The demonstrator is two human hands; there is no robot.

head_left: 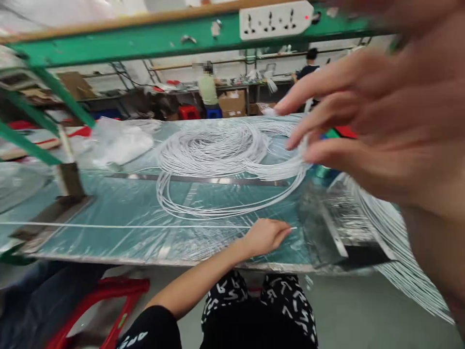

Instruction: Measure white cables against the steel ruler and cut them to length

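My left hand (267, 236) is closed on a thin white cable (145, 226) low over the front of the table. The cable runs out to the left edge of view, and its short end sticks out just right of my fingertips. Close to the camera, my right hand (392, 121) is raised at the right, blurred, with fingers curved and apart; I see nothing gripped in it. Behind its fingertips lies a big loose coil of white cable (214, 150), with a few looser loops toward me.
A dark box-like holder (348, 232) stands at the table's right, beside a bundle of cables (403, 252) hanging over the edge. At left are a clamp-like fixture (69, 182) and a plastic bag (119, 140). A power strip (276, 20) is fixed to the green beam. Two people are farther back.
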